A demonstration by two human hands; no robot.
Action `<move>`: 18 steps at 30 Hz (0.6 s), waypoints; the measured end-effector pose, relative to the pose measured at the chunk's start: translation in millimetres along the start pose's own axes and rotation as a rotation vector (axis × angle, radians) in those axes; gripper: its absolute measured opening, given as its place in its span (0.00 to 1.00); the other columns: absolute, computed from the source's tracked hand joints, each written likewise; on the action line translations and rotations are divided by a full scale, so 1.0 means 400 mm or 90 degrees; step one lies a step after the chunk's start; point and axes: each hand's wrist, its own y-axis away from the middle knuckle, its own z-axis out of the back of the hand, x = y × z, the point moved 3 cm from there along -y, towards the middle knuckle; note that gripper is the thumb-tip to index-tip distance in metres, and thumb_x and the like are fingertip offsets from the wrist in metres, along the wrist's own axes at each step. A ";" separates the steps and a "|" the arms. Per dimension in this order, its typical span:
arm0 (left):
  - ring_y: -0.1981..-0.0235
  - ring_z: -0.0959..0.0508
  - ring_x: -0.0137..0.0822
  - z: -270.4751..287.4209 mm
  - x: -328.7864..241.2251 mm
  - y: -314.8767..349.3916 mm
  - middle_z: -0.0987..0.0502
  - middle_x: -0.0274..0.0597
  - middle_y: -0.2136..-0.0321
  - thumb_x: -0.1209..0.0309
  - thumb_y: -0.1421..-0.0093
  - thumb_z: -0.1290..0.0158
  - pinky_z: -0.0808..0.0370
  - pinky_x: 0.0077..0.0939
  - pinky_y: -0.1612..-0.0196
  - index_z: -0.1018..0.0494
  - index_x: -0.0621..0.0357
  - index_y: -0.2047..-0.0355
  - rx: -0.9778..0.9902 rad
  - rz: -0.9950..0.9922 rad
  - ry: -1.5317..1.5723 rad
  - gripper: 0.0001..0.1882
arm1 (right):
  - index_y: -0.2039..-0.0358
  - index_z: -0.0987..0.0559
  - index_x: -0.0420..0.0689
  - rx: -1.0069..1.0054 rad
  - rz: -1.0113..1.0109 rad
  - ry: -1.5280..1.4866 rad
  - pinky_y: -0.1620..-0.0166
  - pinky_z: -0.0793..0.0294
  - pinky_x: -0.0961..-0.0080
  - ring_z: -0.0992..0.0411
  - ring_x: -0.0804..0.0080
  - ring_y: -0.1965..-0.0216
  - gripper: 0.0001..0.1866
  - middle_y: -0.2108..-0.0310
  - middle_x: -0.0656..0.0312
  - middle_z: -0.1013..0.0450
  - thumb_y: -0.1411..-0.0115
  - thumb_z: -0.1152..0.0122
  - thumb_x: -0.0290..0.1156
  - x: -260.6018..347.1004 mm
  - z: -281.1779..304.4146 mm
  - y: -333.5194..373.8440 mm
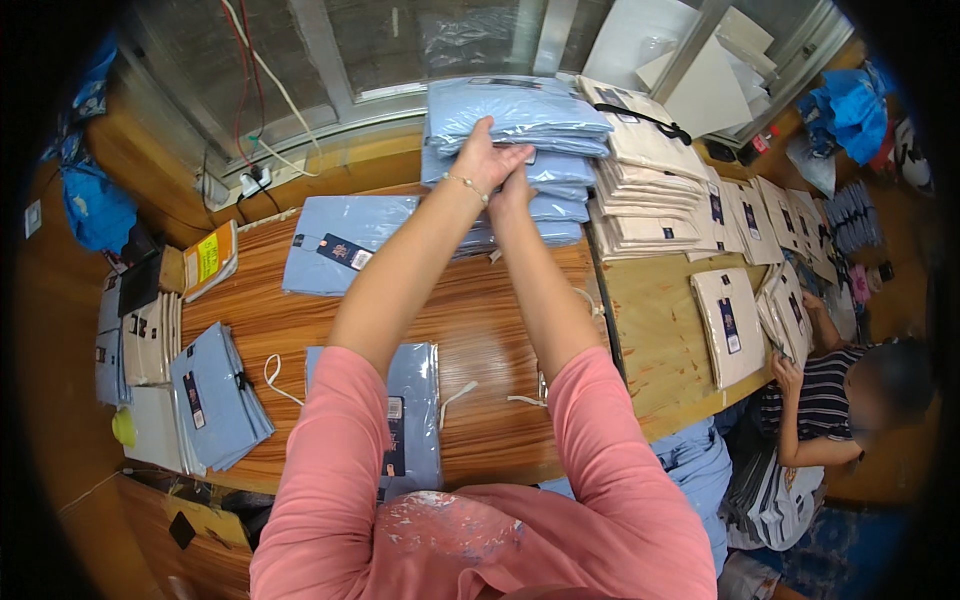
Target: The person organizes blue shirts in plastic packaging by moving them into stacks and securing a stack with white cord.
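A tall stack of folded light-blue garments in clear bags (515, 115) stands at the far side of the wooden table. Both my arms reach out to its near face. My left hand (485, 158) lies against the upper part of the stack, thumb up and fingers stretched to the right. Just below and partly behind it is my right hand (512, 192), close to the stack, its fingers mostly hidden. One bagged blue garment with a dark tag (350, 240) lies left of the stack. Another bagged blue garment (420, 400) lies near me, partly under my left sleeve.
Beige folded garments (645, 190) are piled right of the blue stack. A co-worker (825, 400) handles beige garments at the right. More blue garments (215, 395) and a notebook (212, 258) lie at the left. White cord pieces (458, 400) are on the table.
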 end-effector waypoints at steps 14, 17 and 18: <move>0.41 0.51 0.60 0.035 0.074 0.227 0.64 0.72 0.43 0.54 0.43 0.52 0.46 0.44 0.41 0.65 0.60 0.40 0.142 0.058 -0.088 0.43 | 0.54 0.35 0.43 0.325 -0.163 0.391 0.49 0.44 0.64 0.37 0.69 0.52 0.18 0.54 0.60 0.36 0.43 0.53 0.36 0.191 0.089 0.195; 0.45 0.39 0.45 0.136 -0.028 0.496 0.46 0.60 0.45 0.58 0.41 0.54 0.40 0.37 0.44 0.59 0.59 0.41 0.266 -0.141 -0.452 0.36 | 0.51 0.34 0.42 0.244 -0.050 0.512 0.53 0.40 0.68 0.35 0.73 0.55 0.20 0.56 0.60 0.33 0.44 0.51 0.33 0.213 0.138 0.293; 0.47 0.35 0.40 0.191 -0.086 0.580 0.39 0.53 0.47 0.59 0.40 0.54 0.39 0.34 0.46 0.56 0.58 0.41 0.241 -0.259 -0.588 0.33 | 0.51 0.34 0.42 0.280 -0.054 0.563 0.55 0.38 0.70 0.34 0.74 0.56 0.20 0.57 0.60 0.32 0.44 0.50 0.33 0.198 0.140 0.368</move>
